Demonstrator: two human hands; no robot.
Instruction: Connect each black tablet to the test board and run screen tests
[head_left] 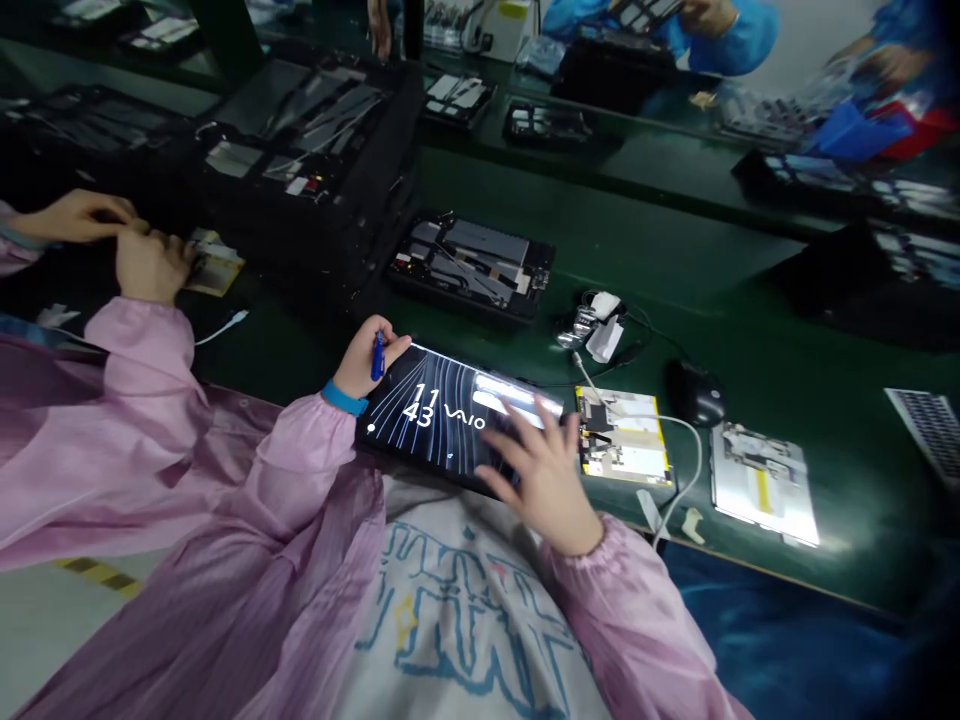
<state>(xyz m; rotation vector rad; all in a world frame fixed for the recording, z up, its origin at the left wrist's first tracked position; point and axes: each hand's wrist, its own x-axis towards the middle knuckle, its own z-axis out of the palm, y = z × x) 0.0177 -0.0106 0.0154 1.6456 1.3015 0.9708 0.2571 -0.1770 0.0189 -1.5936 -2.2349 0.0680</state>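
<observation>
A tablet (pixel 442 415) with a lit screen showing a clock and a VAIO logo lies at the near edge of the green table (pixel 675 250). My left hand (pixel 367 360) grips the tablet's left end, fingers curled, with a blue pen (pixel 377 355) held in them. My right hand (pixel 547 470) lies over the right part of the screen, fingers spread and stretched flat on the glass. A white cable (pixel 686 450) runs from the tablet's right side past a yellow-taped circuit board (pixel 622 435).
A co-worker's hands (pixel 127 245) in pink sleeves work at the left. An opened tablet shell (pixel 472 265) lies behind mine, beside a stack of black trays (pixel 300 150). A black mouse (pixel 696 392), a white adapter (pixel 600 325) and a metal plate (pixel 765 480) sit to the right.
</observation>
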